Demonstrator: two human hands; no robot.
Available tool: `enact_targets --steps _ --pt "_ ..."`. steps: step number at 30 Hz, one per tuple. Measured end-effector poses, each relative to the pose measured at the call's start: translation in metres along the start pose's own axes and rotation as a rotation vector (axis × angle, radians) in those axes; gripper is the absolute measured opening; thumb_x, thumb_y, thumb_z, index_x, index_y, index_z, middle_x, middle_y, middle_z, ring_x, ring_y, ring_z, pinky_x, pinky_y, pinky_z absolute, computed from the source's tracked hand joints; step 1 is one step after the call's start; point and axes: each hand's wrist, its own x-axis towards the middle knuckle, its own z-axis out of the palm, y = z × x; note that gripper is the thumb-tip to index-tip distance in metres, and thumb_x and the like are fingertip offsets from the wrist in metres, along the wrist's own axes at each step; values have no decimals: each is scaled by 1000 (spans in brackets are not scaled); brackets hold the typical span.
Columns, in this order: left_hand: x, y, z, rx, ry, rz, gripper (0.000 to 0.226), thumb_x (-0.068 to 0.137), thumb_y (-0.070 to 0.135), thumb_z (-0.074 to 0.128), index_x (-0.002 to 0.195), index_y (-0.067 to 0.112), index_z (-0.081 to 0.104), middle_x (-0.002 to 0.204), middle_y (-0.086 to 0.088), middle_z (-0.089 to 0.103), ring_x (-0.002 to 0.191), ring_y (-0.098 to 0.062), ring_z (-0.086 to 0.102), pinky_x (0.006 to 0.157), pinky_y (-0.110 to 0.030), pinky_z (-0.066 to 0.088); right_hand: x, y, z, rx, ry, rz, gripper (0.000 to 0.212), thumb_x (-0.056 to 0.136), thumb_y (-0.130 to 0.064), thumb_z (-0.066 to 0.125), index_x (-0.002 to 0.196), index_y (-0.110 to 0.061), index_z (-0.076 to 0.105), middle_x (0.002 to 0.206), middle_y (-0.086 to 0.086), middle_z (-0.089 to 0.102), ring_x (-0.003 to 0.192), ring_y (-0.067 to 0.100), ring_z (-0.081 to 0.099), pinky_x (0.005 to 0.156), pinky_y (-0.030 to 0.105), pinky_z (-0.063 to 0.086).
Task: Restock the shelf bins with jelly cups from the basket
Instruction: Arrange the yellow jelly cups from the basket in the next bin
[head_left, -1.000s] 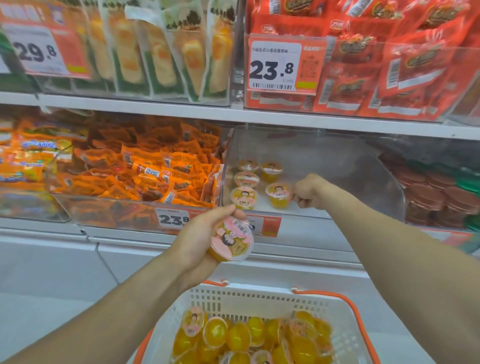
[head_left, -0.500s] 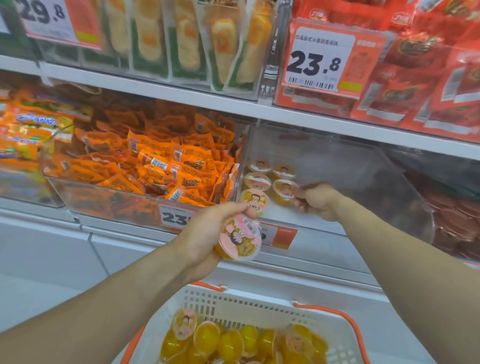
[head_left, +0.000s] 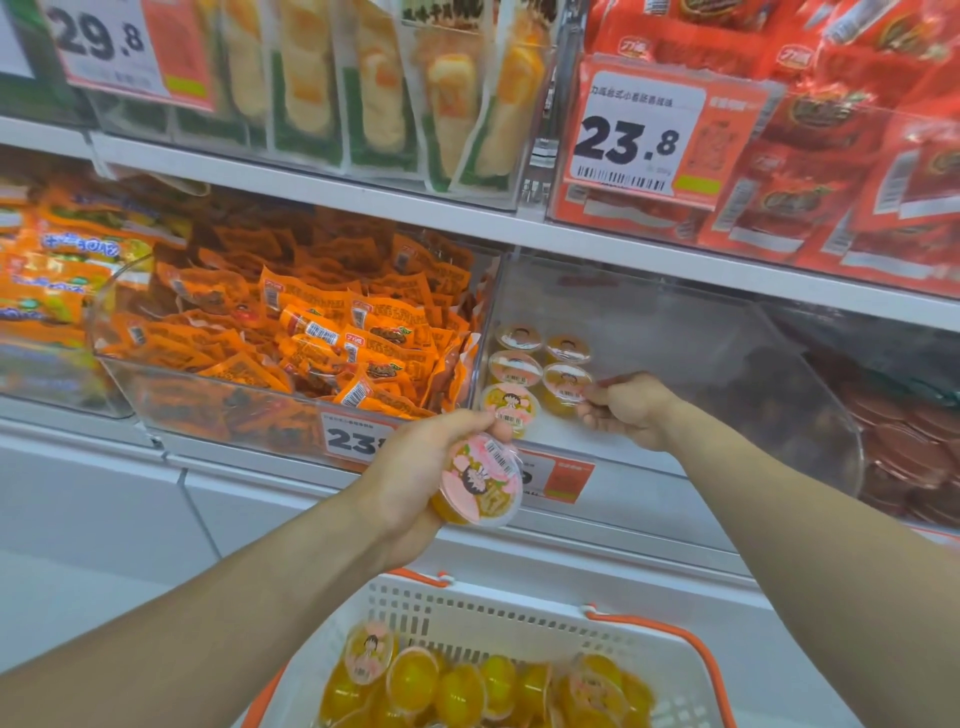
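My left hand (head_left: 415, 478) grips a yellow jelly cup with a pink cartoon lid (head_left: 480, 480), held in front of the shelf edge above the basket. My right hand (head_left: 631, 410) reaches into the clear shelf bin (head_left: 701, 364), fingers curled against a jelly cup (head_left: 566, 387) in the right-hand row. Several more cups stand in two rows at the bin's left side, the nearest one (head_left: 509, 408) just beyond my left thumb. The white basket with orange handles (head_left: 519, 629) sits below, holding several yellow jelly cups (head_left: 457, 691).
A clear bin of orange snack packets (head_left: 311, 338) adjoins on the left. Dark red round packs (head_left: 909, 441) fill the bin to the right. The upper shelf (head_left: 467, 213) carries green-yellow and red packets with price tags (head_left: 636, 140). A white cabinet front lies below.
The view has tilted and moved closer to the shelf. My right hand has stayed at the cups in the bin, pressing against one. My left hand keeps holding its cup, little changed.
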Motion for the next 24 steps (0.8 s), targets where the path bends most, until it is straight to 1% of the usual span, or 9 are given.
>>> enact_targets --steps 7,11,13,15,17,19,21,22,24 --pt "0 -1 0 17 4 -12 25 95 24 56 79 12 70 76 -8 71 66 -20 65 65 -30 47 1 1 0 -1 23 7 15 100 -6 54 99 7 62 76 14 63 63 18 57 63 26 57" --pt "0 -5 2 3 -15 -34 28 97 26 53 81 12 70 79 -9 69 67 -19 65 65 -29 47 -2 2 -2 -278 132 -37 22 99 -13 56 98 6 66 82 19 69 69 27 63 67 35 58" --pt "-2 -5 4 -34 -36 -54 31 97 28 50 82 9 70 80 -9 68 68 -19 64 67 -30 48 -9 -4 -7 -547 293 -197 24 96 -18 56 87 0 69 80 16 70 78 33 67 68 31 51" --pt "-4 -4 5 -73 -45 -73 34 96 29 48 82 7 70 79 -10 68 66 -19 65 67 -31 48 -34 -18 -6 -579 409 -439 21 95 -23 58 89 -7 70 82 8 70 82 28 65 69 28 45" --pt "-5 -5 5 -95 -37 -81 36 95 31 46 80 7 68 80 -13 65 65 -22 64 64 -31 47 -75 -35 3 -438 293 -593 12 94 -25 64 92 -14 70 80 1 70 74 17 64 64 25 46" --pt "-7 -5 5 -88 -42 -102 36 94 35 45 80 8 65 82 -14 61 65 -26 60 59 -31 46 -122 -41 15 -292 -59 -642 8 91 -23 71 91 -15 69 78 0 71 65 13 63 60 24 49" --pt "-11 -4 7 -67 -93 -134 39 95 40 43 85 9 64 78 -13 60 62 -28 59 54 -32 48 -160 -33 24 -353 -342 -667 18 85 -29 72 98 -16 71 82 -1 71 70 13 62 65 31 52" --pt "-13 -3 7 -57 -129 -152 42 96 43 41 88 8 65 76 -13 60 62 -28 58 55 -33 48 -173 -27 28 -421 -417 -664 24 82 -33 73 101 -18 71 83 -3 71 70 14 61 67 33 53" --pt "-15 -4 8 -31 -193 -193 55 96 49 39 91 5 70 81 -15 62 71 -29 59 69 -39 48 -186 -17 31 -486 -459 -635 25 80 -33 77 101 -21 71 81 -2 70 67 11 57 66 31 52"
